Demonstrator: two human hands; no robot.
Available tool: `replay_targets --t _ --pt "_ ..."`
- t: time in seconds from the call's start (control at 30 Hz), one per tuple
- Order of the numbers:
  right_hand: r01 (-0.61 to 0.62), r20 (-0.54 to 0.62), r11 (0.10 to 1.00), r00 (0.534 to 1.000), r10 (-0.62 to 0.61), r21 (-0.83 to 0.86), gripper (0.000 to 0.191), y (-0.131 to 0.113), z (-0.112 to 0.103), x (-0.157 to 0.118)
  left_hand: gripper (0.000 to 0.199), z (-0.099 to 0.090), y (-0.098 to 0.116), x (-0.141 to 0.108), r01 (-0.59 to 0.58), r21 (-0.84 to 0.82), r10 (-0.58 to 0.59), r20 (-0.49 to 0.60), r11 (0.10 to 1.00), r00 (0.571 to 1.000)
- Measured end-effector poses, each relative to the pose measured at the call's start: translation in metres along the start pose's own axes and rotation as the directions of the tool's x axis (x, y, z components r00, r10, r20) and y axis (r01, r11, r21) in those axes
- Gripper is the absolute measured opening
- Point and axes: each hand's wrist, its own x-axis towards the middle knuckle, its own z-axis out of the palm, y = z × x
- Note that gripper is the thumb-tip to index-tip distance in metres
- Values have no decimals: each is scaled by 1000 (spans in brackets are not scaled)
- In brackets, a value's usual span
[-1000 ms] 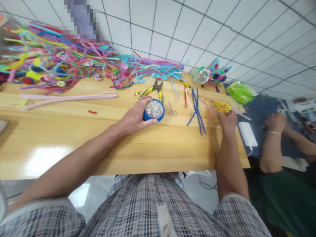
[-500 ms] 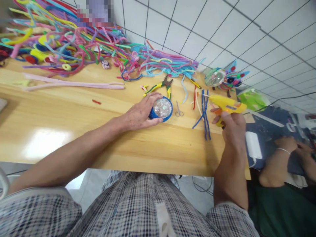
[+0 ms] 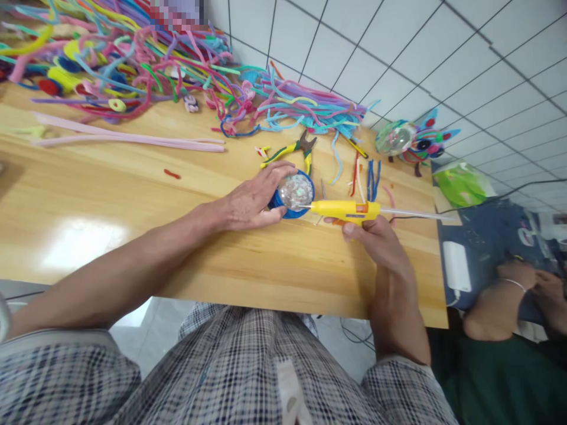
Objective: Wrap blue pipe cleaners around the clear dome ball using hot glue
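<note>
My left hand (image 3: 257,200) is curled round the left side of a round piece (image 3: 296,193) with a clear, shiny dome and a blue pipe-cleaner rim, resting on the table. In my right hand (image 3: 372,233) is a yellow glue gun (image 3: 341,209), its nozzle pointing left at the right edge of the dome. A clear glue stick sticks out of its back end. Small scissors lie mostly hidden beneath the gun. Pliers (image 3: 305,154) with green and yellow handles lie just behind the round piece. Blue pipe cleaners (image 3: 373,180) lie behind the gun, partly covered.
Heaps of coloured pipe cleaners (image 3: 310,103) line the back of the wooden table (image 3: 248,265). A colourful figure (image 3: 425,144) stands at the back right. Beyond the right edge are a white power strip (image 3: 456,265) and another person's arms.
My right hand has brought the glue gun leftward from above the blue pipe cleaners to the dome. My left hand still holds the round piece. The view has shifted slightly.
</note>
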Motion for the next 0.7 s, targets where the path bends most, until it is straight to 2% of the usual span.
replay_targets --t 0.3,0.53,0.7 --pt "4 0 1000 1000 -4 -10 47 0 6 0 76 0 2 -1 8 27 -8 13 1000 1000" --pt "-1 -2 994 1000 1 -108 51 5 9 -1 75 -1 1 -2 -42 71 40 34 997 999" --pt "13 -7 993 1000 -14 -120 54 6 9 -4 75 1 -1 -2 -58 80 56 19 995 998"
